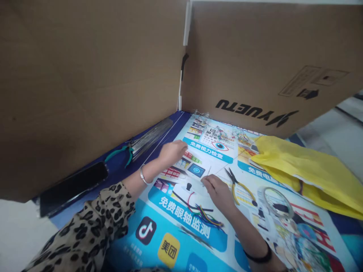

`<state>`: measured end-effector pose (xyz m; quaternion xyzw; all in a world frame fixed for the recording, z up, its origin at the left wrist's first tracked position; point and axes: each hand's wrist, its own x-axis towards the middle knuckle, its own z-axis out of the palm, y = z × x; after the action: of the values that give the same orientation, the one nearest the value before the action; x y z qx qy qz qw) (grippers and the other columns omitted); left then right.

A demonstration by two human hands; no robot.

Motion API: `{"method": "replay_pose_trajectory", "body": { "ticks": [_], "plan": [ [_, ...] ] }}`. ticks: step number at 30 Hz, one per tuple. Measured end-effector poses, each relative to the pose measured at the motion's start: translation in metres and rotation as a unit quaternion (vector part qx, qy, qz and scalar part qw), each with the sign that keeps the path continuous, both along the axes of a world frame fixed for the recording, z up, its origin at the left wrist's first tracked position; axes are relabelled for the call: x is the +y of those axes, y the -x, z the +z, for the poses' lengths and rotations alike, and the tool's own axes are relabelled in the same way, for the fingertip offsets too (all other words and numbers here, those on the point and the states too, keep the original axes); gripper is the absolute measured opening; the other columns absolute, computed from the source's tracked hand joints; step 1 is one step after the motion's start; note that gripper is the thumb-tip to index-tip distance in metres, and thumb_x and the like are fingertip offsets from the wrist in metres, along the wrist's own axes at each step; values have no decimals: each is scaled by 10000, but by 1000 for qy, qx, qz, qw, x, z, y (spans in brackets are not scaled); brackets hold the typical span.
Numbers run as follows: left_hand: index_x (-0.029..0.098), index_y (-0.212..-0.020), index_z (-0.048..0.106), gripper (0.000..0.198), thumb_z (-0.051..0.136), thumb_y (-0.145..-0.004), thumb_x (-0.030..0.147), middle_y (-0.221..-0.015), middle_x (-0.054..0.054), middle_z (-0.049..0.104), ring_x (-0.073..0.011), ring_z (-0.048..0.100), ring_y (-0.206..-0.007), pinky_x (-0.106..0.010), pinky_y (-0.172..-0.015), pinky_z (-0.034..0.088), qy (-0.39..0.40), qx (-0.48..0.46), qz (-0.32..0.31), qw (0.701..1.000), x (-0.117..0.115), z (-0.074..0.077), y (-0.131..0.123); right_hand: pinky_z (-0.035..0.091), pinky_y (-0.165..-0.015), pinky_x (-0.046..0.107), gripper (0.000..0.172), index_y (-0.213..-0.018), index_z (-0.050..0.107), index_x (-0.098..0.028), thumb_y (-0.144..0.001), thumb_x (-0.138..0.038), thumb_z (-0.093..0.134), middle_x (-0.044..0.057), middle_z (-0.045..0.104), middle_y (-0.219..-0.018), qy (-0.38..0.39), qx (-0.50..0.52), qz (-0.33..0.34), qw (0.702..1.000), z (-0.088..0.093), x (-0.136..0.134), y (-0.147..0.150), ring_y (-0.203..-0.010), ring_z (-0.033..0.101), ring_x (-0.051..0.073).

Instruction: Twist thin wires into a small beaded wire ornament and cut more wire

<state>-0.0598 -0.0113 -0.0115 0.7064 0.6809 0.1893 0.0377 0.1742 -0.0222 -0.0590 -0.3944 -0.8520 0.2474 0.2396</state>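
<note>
My left hand is closed in a pinch above the printed sheet; whatever lies between its fingertips is too small to make out. Nearer to me and to the right, my right hand pinches a thin wire whose fine end sticks up past the fingers. Just right of that hand, yellow-handled pliers lie with their jaws apart. A bundle of coloured wires rests below my right hand, and short dark grey strands lie in front of it.
Cardboard walls stand at left and back. Along the left lie a black phone, teal-handled pliers and a bundle of straight metal wires. A yellow bag, a tape roll and clear plastic bags are at right.
</note>
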Motion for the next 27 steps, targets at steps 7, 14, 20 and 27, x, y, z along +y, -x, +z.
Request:
{"method": "replay_pose_trajectory", "body": {
  "ticks": [7,14,20,27],
  "plan": [
    [71,-944,669,296,597,-737,269,-1031,-235,617,-364,563,-1011,-425,-791,479,110,114,188,969,16,1,89,467,-724,295,266,-803,593,-215,-909,-331,378,43,644,-838,7,-4,0,1000,3,-2,0,-791,608,186],
    [59,-982,670,323,400,-807,84,-1016,-237,631,-296,601,-980,-378,-804,479,129,124,228,957,22,-14,96,463,-737,293,263,-802,579,-217,-908,-343,374,42,644,-857,11,1,1,1000,1,-2,-1,-812,608,186],
    [51,-997,661,337,387,-803,75,-1030,-237,629,-288,598,-987,-370,-809,478,123,111,245,955,25,-17,99,462,-717,312,273,-795,565,-220,-909,-362,362,50,638,-831,14,0,-1,1000,2,-3,0,-785,603,196],
    [66,-978,663,296,465,-767,131,-1035,-232,632,-300,603,-986,-366,-806,478,113,81,251,958,25,-17,104,462,-709,309,266,-788,562,-226,-910,-357,365,41,636,-826,11,-5,2,1000,2,-2,0,-768,603,195]
  ]
}}
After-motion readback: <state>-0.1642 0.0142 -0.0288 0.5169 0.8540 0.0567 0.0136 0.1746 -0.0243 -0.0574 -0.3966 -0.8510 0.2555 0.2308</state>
